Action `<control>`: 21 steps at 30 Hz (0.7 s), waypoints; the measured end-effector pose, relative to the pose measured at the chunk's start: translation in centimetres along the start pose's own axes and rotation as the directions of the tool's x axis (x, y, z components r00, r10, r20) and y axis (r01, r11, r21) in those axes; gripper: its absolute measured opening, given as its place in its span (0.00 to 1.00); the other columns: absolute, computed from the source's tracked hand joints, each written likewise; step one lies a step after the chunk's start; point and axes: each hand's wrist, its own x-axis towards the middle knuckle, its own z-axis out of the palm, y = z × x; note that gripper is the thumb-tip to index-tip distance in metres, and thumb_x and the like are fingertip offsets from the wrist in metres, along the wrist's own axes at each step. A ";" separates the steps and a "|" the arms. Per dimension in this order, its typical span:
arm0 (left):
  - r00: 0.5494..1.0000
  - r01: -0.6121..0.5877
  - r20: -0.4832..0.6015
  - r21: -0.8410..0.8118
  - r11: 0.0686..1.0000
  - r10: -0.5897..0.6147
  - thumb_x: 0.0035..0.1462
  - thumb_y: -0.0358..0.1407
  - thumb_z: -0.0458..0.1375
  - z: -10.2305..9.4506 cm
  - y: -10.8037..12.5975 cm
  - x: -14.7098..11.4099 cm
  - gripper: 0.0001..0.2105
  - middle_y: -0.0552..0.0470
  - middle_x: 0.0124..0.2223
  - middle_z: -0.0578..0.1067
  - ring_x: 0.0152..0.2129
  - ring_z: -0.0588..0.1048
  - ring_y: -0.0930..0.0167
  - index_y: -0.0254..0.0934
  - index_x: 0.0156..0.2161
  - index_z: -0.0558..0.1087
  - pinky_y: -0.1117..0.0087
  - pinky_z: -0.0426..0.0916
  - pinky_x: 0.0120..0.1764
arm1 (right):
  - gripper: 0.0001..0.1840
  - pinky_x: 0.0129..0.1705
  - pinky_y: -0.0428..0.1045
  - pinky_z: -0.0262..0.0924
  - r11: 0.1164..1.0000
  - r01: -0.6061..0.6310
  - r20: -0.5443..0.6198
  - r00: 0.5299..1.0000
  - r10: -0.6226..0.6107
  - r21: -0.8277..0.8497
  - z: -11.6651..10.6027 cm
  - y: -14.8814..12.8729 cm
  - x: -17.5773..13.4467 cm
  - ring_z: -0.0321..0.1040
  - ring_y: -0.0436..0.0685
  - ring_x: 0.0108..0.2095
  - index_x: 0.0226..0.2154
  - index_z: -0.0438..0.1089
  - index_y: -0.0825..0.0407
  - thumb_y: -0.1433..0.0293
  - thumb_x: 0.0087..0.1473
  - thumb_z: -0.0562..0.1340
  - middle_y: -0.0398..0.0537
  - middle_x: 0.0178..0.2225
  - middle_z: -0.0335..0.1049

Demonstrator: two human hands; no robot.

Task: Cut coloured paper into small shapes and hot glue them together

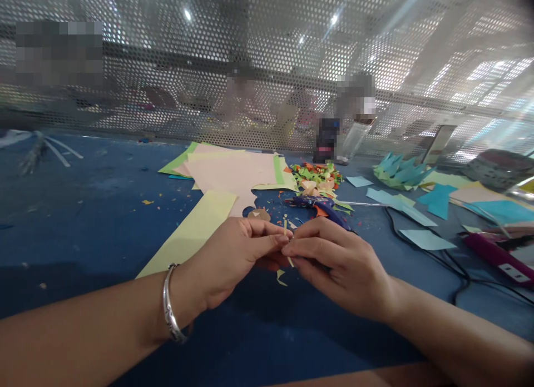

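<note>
Pale yellow and narrow, the strip (285,225) sits between the fingertips of 2 hands, in front of the wearer and above the blue tabletop (92,226). The left hand (231,253) pinches it between thumb and forefinger; the right hand (346,259) meets it from the other side, its fingertips also drawn in tight on it. The step in hand looks like fine fingertip work on this piece, perhaps folding or rolling; which of the 2, I cannot tell. The next move seems to call for a light, steady pinch, since something so slim could crease or slip.

It looks like paper: its upper end stands nearly upright, its lower end pokes out below the right fingertips at a slant, and its middle is hidden. A curled scrap (282,278) shows just below the hands.
</note>
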 end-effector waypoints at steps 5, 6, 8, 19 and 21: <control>0.999 0.030 0.012 0.038 0.999 -0.031 0.54 0.39 0.68 0.2 0.2 -0.2 0.11 0.46 0.34 0.81 0.29 0.77 0.72 0.31 0.36 0.81 0.73 0.70 0.35 | 0.11 0.43 0.48 0.68 0.999 -0.006 -0.025 1.000 0.007 0.047 0.0 -0.2 0.2 0.70 0.53 0.42 0.44 0.71 0.50 0.79 0.60 0.62 0.50 0.42 0.71; 0.999 0.035 0.013 0.048 0.998 -0.036 0.54 0.39 0.68 0.2 0.3 -0.2 0.11 0.47 0.33 0.81 0.28 0.77 0.72 0.31 0.36 0.80 0.74 0.70 0.35 | 0.10 0.42 0.48 0.68 0.998 -0.022 -0.042 0.999 0.024 0.058 0.0 -0.2 0.3 0.70 0.53 0.41 0.43 0.72 0.50 0.78 0.60 0.62 0.50 0.41 0.71; 0.999 0.042 0.019 0.058 0.997 -0.043 0.55 0.39 0.67 0.2 0.4 -0.3 0.09 0.48 0.31 0.80 0.28 0.77 0.72 0.32 0.34 0.80 0.74 0.70 0.34 | 0.08 0.39 0.48 0.68 0.994 -0.077 -0.072 0.994 0.083 0.082 0.0 -0.2 0.5 0.70 0.53 0.39 0.42 0.73 0.50 0.76 0.61 0.62 0.49 0.39 0.70; 0.999 0.024 0.031 0.099 0.995 -0.027 0.55 0.37 0.65 0.2 0.1 -0.3 0.07 0.51 0.31 0.81 0.29 0.78 0.71 0.34 0.34 0.80 0.71 0.71 0.36 | 0.05 0.27 0.44 0.69 0.876 -0.374 -0.011 0.918 0.396 0.305 0.1 0.2 0.7 0.71 0.49 0.31 0.40 0.76 0.48 0.68 0.62 0.64 0.50 0.45 0.71; 0.999 0.020 0.032 0.112 0.993 -0.024 0.56 0.36 0.65 0.2 0.1 -0.3 0.07 0.51 0.30 0.81 0.28 0.78 0.72 0.34 0.34 0.80 0.71 0.71 0.36 | 0.05 0.24 0.43 0.69 0.833 -0.411 0.023 0.901 0.434 0.371 0.1 0.0 0.8 0.70 0.47 0.27 0.39 0.75 0.49 0.67 0.62 0.64 0.49 0.44 0.72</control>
